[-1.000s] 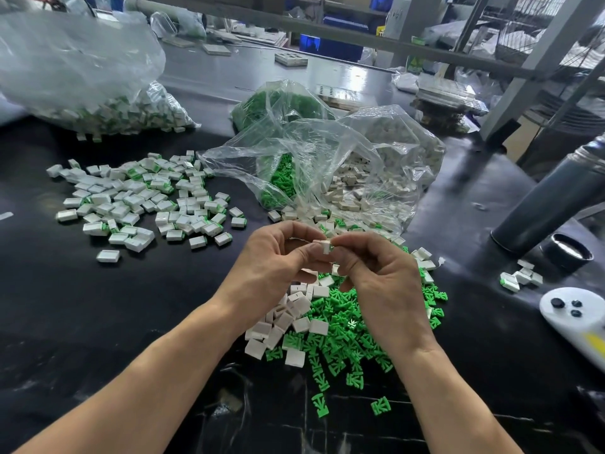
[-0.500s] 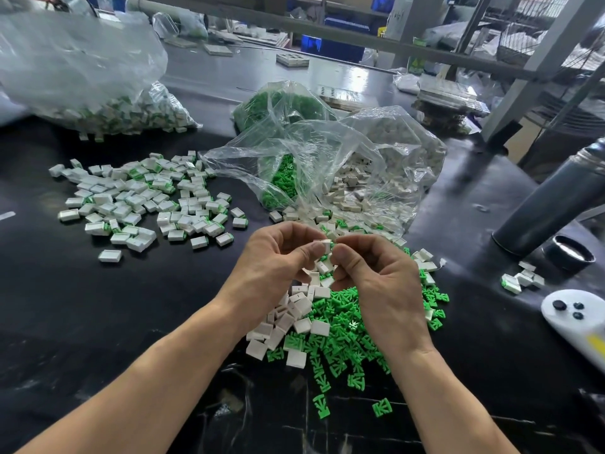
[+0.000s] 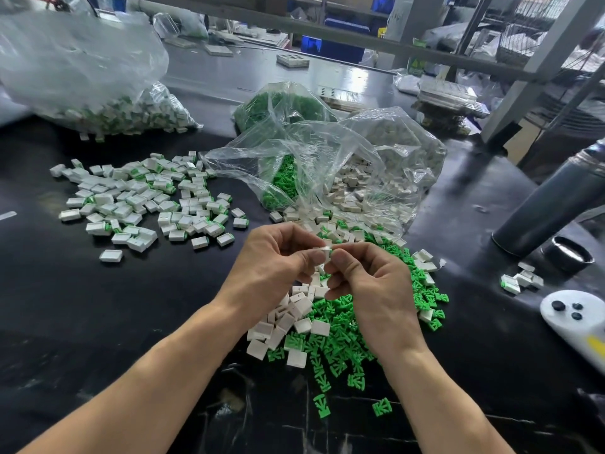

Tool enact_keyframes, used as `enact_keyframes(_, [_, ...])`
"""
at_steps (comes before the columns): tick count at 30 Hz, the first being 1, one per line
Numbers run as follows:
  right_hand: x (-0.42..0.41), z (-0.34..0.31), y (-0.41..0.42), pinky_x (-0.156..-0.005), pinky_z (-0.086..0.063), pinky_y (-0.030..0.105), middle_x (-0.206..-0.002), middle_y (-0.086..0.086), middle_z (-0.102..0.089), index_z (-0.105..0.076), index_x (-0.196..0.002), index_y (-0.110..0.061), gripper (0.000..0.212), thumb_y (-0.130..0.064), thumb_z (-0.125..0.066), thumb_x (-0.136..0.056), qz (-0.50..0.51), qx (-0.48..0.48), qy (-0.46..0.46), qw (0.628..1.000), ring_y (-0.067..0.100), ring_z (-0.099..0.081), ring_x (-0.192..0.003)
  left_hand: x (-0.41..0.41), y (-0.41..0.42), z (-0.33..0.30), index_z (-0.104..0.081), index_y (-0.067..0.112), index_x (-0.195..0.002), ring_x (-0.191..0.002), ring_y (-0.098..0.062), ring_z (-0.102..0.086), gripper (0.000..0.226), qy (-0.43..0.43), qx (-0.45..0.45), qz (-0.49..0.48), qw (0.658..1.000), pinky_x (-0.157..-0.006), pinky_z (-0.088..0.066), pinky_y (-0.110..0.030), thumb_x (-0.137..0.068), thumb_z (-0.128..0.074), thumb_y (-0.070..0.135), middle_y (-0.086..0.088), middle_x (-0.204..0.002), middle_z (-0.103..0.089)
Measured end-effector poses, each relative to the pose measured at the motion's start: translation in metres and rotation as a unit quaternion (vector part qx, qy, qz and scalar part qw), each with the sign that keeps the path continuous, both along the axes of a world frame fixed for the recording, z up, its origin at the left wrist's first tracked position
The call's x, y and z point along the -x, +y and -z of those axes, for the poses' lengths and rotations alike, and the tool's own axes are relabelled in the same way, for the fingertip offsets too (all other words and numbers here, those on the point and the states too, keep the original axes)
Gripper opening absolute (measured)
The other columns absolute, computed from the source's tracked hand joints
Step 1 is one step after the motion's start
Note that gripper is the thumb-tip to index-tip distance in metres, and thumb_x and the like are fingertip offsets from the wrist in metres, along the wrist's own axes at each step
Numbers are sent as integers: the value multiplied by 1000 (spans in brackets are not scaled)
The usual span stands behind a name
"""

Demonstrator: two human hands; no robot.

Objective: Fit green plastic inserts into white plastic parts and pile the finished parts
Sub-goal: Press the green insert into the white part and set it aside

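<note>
White part (image 3: 325, 250) pinched between left hand (image 3: 276, 260) and right hand (image 3: 370, 283) above loose stock, probably seating an insert; insert itself hidden. Finished pile (image 3: 144, 201) far left.

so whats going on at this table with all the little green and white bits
A person is putting small plastic pieces together by hand. Both the left hand and the right hand pinch one white part between them, above a loose heap of green inserts and unfilled white parts. Finished pieces lie spread out to the left, and open plastic bags of more stock sit behind.
</note>
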State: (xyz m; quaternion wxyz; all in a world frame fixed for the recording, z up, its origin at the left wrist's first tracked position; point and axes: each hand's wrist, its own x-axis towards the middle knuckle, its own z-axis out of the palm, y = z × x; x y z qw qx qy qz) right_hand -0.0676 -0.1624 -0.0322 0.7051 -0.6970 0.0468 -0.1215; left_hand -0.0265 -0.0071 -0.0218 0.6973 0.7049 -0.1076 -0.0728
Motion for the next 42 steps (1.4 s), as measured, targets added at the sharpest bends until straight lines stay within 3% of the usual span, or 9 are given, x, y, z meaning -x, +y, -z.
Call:
enact_keyframes(9, [2,-1,2,-55,-58,28,-68,2,-71,-72,-88,-4,12,2,-66,-97,1,32,3,999,15,-64,-58,2,-2,4,-74,10,-87,-63,-13,-68,11,-23,-29,-9,999,-62,-61,-27,-88,-75,-1,-6,-74,-74])
enact_keyframes(21, [3,-1,4,-54,-57,26,-71,10,-73,-78,-91,-3,8,0,-71,-92,19,-35,-12,999,19,-64,-57,2,-4,2,-75,7,-90,-63,-13,-67,7,11,8,-12,1000,-63,-62,-28,-88,-76,0,-4,-72,-74])
enact_keyframes(28, [-3,2,4,-60,-60,30,-80,15,-76,-78,-95,-9,15,0,-67,-96,16,-12,-18,1000,21,-67,-64,2,-1,-1,-73,10,-97,-67,-12,-69,7,-3,4,-8,1000,-62,-57,-21,-91,-74,5,-2,-78,-75])
enact_keyframes(32, [-1,-2,-1,-55,-58,27,-75,11,-75,-77,-88,-11,4,-12,-74,-90,9,-17,-28,999,20,-65,-60,4,-1,-2,-73,12,-96,-70,-7,-70,5,-44,-28,5,999,-63,-55,-17,-91,-75,10,-2,-81,-76])
enact_keyframes(35, [1,-5,-2,-46,-51,28,-75,10,-72,-72,-88,-6,31,-35,-62,-96,-28,-33,-12,999,20,-60,-58,3,-1,-1,-73,15,-94,-73,-3,-67,5,-44,-22,14,999,-66,-54,-18,-90,-77,14,3,-81,-75])
enact_keyframes(38, [1,-7,4,-40,-40,28,-69,12,-67,-72,-74,-14,58,-55,-41,-102,-46,-25,26,998,19,-53,-51,3,-3,-1,-73,17,-94,-79,-6,-66,6,-55,-39,32,997,-75,-51,-24,-90,-77,16,-1,-86,-75])
enact_keyframes(42, [-1,-7,10,-38,-30,22,-54,6,-56,-67,-59,-20,71,-58,-31,-106,-43,13,63,997,15,-44,-43,5,-8,0,-71,9,-96,-87,-31,-72,5,-45,-25,57,997,-94,-55,-52,-92,-74,10,-14,-96,-75])
